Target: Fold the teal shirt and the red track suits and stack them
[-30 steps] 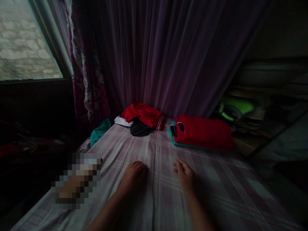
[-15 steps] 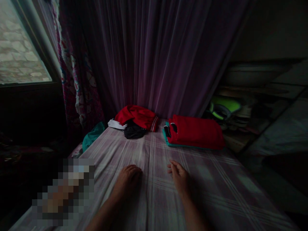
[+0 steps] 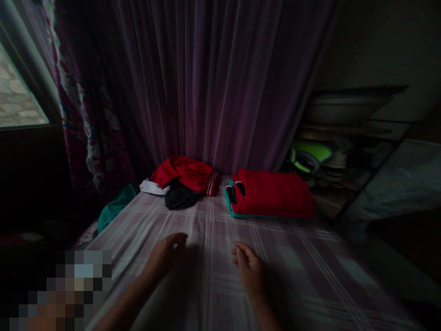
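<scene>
My left hand (image 3: 169, 249) hovers just above the plaid cloth (image 3: 213, 294), its fingers loosely curved and apart from the thumb, with nothing in it. Across from it, my right hand (image 3: 248, 265) is turned thumb-up with fingers loosely extended, also holding nothing. Beyond my right hand lies a folded stack with a red garment (image 3: 275, 192) on top and teal cloth (image 3: 237, 214) underneath. Farther left sits a crumpled red garment (image 3: 186, 174) with white stripes on its edge. A black garment (image 3: 181, 197) and a white piece of cloth (image 3: 153, 187) lie against it.
Purple curtains (image 3: 200, 92) hang behind the plaid surface. A patterned curtain (image 3: 82, 119) and a window (image 3: 15, 96) are on the left, with teal fabric (image 3: 115, 208) at the left edge. To the right stands a rack (image 3: 344, 131) with a bright green item (image 3: 313, 151). The lower-left corner is pixelated.
My left hand has lifted off the cloth and moved left. My right hand has kept much the same pose. The whole view has shifted slightly; the garments lie as before.
</scene>
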Motion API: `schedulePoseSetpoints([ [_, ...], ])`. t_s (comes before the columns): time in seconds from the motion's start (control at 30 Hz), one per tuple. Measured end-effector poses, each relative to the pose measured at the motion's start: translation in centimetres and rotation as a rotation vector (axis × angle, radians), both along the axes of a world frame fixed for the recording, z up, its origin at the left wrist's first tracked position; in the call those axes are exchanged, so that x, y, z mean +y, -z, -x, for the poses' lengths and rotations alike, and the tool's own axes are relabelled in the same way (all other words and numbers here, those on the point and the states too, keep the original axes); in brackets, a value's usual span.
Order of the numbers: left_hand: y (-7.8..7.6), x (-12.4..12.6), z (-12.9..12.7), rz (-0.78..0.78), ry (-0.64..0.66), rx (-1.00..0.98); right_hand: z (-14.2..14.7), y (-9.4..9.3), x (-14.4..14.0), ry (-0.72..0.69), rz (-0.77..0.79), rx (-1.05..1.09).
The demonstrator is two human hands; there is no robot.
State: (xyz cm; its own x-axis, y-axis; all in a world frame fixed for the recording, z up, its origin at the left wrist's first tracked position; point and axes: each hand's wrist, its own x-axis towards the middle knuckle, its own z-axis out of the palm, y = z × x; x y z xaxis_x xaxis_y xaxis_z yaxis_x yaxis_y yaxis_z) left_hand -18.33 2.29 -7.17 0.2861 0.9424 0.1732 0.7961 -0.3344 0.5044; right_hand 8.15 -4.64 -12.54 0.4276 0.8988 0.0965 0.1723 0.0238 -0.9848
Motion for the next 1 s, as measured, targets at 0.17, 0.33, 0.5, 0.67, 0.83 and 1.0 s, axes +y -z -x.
schedulePoseSetpoints([
  [0.17,-4.3,10.5,-1.9,-0.271,0.050,0.263,1.2,-0.3,-0.2,0.095,-0.016,-0.044],
  [0.33,-5.2,17.1,-4.6,-0.297,0.055,0.604,1.5,-0.8,-0.4,0.106,-0.002,-0.028],
  [0.5,-4.4,19.7,-6.0,-0.251,0.145,0.729,1.0,-2.3,-0.9,0.029,0.054,-0.086],
  [0.67,-5.4,19.5,-6.3,-0.266,0.156,0.679,1.2,-2.6,-0.9,0.059,0.038,-0.069],
  [0.83,-8.0,18.1,-5.9,-0.247,0.044,0.615,1.1,-2.6,-0.8,0.040,0.051,-0.073],
  [1.0,-9.1,14.4,-4.0,-0.132,-0.023,0.411,1.3,-2.5,-0.6,0.055,0.003,-0.006],
])
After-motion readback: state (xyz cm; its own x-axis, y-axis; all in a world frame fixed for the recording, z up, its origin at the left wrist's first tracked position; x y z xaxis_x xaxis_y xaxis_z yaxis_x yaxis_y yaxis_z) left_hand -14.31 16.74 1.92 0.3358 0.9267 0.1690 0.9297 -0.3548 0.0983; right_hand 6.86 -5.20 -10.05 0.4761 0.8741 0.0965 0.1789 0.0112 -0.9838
